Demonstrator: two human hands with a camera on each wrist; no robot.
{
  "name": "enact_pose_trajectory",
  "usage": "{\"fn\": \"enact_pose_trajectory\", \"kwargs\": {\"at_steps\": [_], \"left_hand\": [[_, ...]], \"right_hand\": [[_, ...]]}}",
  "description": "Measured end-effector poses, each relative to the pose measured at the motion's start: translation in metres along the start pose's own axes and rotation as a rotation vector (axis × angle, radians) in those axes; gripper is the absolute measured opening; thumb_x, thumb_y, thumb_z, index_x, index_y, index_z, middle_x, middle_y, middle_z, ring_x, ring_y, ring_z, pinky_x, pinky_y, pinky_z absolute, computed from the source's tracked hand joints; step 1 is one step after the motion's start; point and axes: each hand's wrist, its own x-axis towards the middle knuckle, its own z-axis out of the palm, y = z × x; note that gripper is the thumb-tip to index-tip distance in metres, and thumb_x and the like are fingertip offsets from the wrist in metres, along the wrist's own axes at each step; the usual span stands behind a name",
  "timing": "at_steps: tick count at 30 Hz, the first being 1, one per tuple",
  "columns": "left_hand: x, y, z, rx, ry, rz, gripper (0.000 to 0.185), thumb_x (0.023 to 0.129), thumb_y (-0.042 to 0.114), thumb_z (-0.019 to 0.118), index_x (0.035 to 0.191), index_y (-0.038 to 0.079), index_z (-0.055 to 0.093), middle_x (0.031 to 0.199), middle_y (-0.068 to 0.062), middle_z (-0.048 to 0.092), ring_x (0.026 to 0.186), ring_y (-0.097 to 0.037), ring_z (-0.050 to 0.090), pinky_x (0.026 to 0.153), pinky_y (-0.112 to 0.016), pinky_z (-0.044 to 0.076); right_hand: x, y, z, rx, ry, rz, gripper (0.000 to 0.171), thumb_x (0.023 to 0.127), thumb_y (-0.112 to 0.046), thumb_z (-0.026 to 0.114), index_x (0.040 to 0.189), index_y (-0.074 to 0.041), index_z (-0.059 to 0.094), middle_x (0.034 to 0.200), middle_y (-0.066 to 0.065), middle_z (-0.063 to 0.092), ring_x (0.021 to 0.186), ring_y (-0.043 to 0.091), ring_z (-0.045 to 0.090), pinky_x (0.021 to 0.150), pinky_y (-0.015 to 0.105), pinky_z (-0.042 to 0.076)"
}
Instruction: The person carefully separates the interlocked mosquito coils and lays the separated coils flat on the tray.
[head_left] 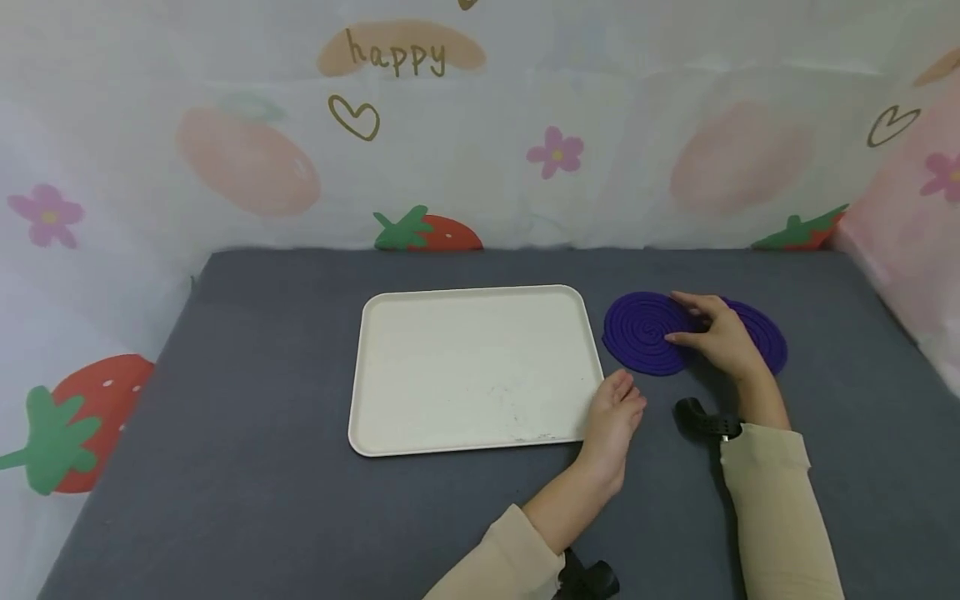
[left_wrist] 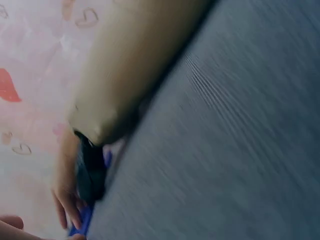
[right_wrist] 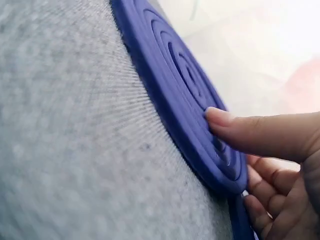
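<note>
purple mats lie overlapping on the counter at 3 o'clock of the empty tray; right hand pinches the top one, fingers clamped, nothing moved yet; left hand rests with fingers relaxed at the tray's edge

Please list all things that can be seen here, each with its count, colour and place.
round ribbed mats: two, purple, overlapping, on the table right of the tray.
tray: one, cream, middle of the table.
table cover: one, grey.
backdrop cloth: one, white with strawberries, flowers, hearts, behind and beside the table.
wrist cameras: two, black, on the wrists.
sleeves: two, beige.
left hand: one, resting at the tray's near right corner.
right hand: one, gripping the mats.
</note>
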Motion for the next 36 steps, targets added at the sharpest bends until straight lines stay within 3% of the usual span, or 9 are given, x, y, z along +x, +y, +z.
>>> {"fn": "enact_pose_trajectory", "kwargs": {"at_steps": [4,8,12,17,24,28,36], "left_hand": [[0.001,0.001,-0.007,0.044,-0.049,0.028,0.056,0.093,-0.003,0.043,0.144,-0.010,0.021,0.149,-0.025,0.023,0.138,-0.036,0.023,0.111,-0.045,0.023],[0.000,0.003,-0.010,0.070,-0.066,0.046,0.058,0.093,-0.002,0.045,0.144,-0.009,0.018,0.151,-0.024,0.020,0.139,-0.034,0.022,0.112,-0.042,0.022],[-0.003,0.005,-0.012,0.092,-0.067,0.060,0.057,0.093,-0.003,0.045,0.144,-0.008,0.020,0.151,-0.023,0.020,0.139,-0.032,0.023,0.112,-0.041,0.023],[-0.005,0.007,-0.015,0.088,-0.067,0.084,0.054,0.092,-0.005,0.044,0.143,-0.007,0.025,0.150,-0.023,0.022,0.138,-0.031,0.026,0.111,-0.041,0.025],[-0.010,0.007,-0.018,0.088,-0.066,0.101,0.058,0.090,-0.006,0.049,0.143,-0.006,0.026,0.148,-0.022,0.029,0.135,-0.031,0.033,0.107,-0.039,0.033],[-0.011,0.008,-0.019,0.110,-0.089,0.108,0.059,0.092,-0.003,0.052,0.144,-0.005,0.024,0.148,-0.020,0.030,0.133,-0.031,0.036,0.105,-0.039,0.036],[-0.007,0.010,-0.023,0.043,-0.100,0.115,0.050,0.094,-0.001,0.050,0.141,-0.005,0.032,0.141,-0.021,0.042,0.128,-0.029,0.043,0.103,-0.035,0.038]], "right_hand": [[0.000,-0.007,0.000,0.070,0.043,-0.023,0.059,0.085,-0.005,0.069,0.138,0.002,0.044,0.126,0.025,0.043,0.120,0.044,0.041,0.096,0.058,0.035],[0.001,-0.014,0.002,0.222,0.075,-0.009,0.050,0.087,-0.008,0.068,0.134,-0.001,0.051,0.124,0.007,0.049,0.122,0.027,0.046,0.097,0.033,0.042],[-0.001,-0.019,0.003,0.464,0.071,-0.008,0.039,0.088,-0.005,0.066,0.126,-0.009,0.057,0.116,-0.009,0.053,0.108,0.007,0.049,0.082,0.012,0.042],[-0.002,-0.029,0.002,0.759,0.020,-0.034,0.033,0.088,0.001,0.063,0.118,-0.010,0.059,0.102,-0.005,0.066,0.087,0.007,0.061,0.071,0.016,0.050],[-0.006,-0.043,-0.001,1.103,0.090,-0.109,0.025,0.086,0.017,0.054,0.097,0.000,0.069,0.085,0.007,0.070,0.077,0.016,0.066,0.066,0.022,0.055],[-0.008,-0.051,-0.001,1.191,0.123,-0.149,0.027,0.087,0.020,0.050,0.095,0.003,0.069,0.086,0.010,0.069,0.078,0.018,0.065,0.067,0.024,0.055],[-0.007,-0.076,0.010,1.210,0.043,-0.231,0.031,0.089,0.021,0.043,0.098,0.005,0.068,0.086,0.012,0.068,0.076,0.021,0.066,0.066,0.026,0.055]]}}
